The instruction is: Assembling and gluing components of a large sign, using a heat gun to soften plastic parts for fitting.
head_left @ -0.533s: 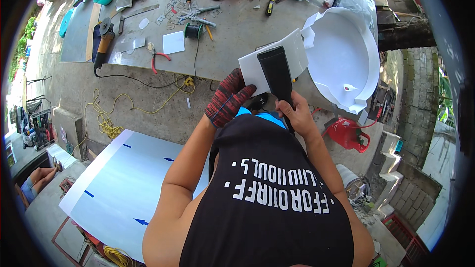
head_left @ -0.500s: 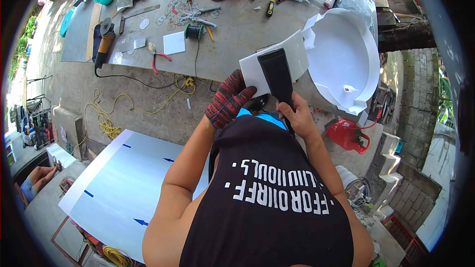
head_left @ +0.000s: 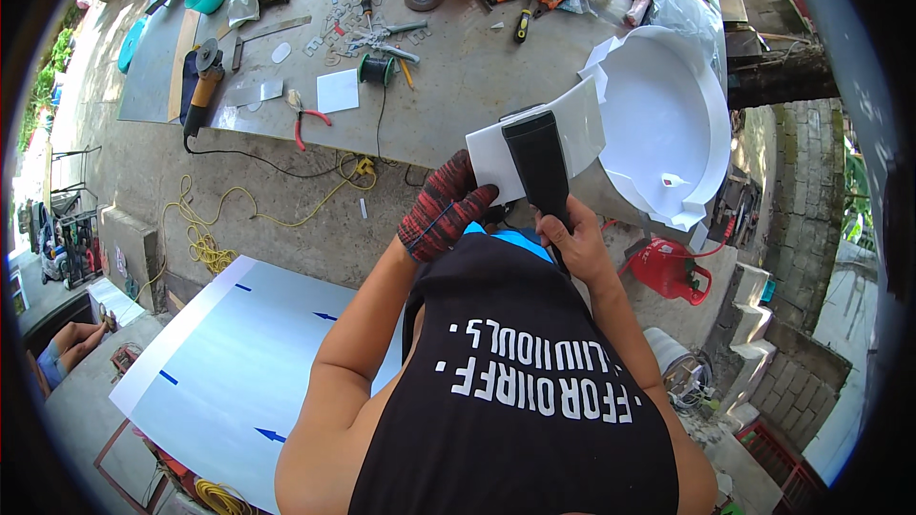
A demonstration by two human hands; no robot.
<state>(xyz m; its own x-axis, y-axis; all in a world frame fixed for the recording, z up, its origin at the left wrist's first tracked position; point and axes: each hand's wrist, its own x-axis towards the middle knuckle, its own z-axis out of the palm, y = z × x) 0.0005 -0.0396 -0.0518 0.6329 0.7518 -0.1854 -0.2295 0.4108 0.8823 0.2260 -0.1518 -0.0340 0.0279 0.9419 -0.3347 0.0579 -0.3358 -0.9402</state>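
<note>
At the grey table's near edge (head_left: 429, 150), a gloved left hand (head_left: 447, 205) pinches the left end of a white strip (head_left: 491, 159) — the right hand (head_left: 579, 242) clasps a black tool (head_left: 537, 157) reaching tableward across it.

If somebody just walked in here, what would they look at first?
Probably the middle, where the left hand, in a red-and-black glove, holds a bent white strip and the bare right hand grips a wide black tool across it. Next, maybe the big, round white tray at the table's right end, with a bright red tank below it in the picture. A large pale-blue sheet fills the lower left.
</note>
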